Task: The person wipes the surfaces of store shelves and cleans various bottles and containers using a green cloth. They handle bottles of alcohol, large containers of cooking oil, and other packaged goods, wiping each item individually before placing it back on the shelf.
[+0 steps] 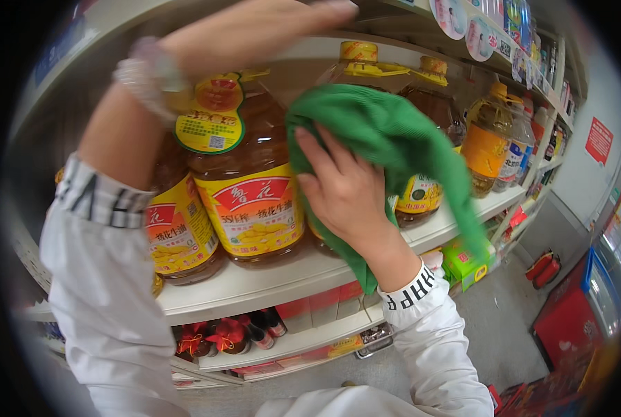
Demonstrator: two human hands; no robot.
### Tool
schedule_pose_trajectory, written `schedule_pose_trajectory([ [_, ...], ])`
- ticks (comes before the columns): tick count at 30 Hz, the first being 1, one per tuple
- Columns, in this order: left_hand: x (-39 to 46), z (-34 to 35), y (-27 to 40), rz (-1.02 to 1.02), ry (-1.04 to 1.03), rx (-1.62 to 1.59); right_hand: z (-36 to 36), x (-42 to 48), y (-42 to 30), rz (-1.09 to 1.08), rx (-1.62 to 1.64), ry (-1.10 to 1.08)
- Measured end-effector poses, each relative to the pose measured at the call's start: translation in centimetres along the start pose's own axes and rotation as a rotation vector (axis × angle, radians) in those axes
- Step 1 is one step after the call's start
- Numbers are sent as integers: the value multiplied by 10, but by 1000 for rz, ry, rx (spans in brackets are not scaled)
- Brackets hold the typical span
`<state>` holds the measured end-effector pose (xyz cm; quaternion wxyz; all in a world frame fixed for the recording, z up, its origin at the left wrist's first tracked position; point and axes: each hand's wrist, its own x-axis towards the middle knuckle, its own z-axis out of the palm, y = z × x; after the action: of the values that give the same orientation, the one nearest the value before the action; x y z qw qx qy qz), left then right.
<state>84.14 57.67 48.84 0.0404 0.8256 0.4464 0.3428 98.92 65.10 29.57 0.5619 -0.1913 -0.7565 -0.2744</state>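
Observation:
A green cloth (373, 120) hangs draped over a large plastic bottle of cooking oil, hiding most of its body. My right hand (347, 193) presses the cloth against that bottle, fingers spread into its folds. The cloth's loose end trails to the right, blurred. To the left stands another big oil bottle (253, 208) with a yellow and red label and a yellow neck tag (211, 117). Above it, my left hand (253, 36) reaches across to the right. It is blurred, and the top of the picture cuts off part of its fingers.
The bottles stand on a white metal shelf (227, 292). Smaller oil bottles (487, 140) stand farther right. On the lower shelf are dark bottles with red ribbons (229, 333) and boxes. Another shelf edge with price tags runs overhead. Red fire extinguishers (543, 269) and a red chest freezer (566, 307) are at right.

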Motion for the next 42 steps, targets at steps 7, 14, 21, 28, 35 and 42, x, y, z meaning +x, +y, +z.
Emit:
schedule_pose_trajectory([
  [7,93,73,-36,10,-23,356,-11,2,52,157,130,138],
  [14,88,83,-5,-83,83,475,9,-105,32,508,260,-202],
  [21,72,91,-4,72,-11,738,-3,-179,7,622,491,-418],
  [28,77,97,-4,-103,-121,751,-11,-194,39,483,311,-184],
  [35,74,102,-14,57,-57,696,-10,-178,44,507,370,-187],
  [42,75,100,-11,-23,-60,708,-5,-175,44,553,411,-195],
])
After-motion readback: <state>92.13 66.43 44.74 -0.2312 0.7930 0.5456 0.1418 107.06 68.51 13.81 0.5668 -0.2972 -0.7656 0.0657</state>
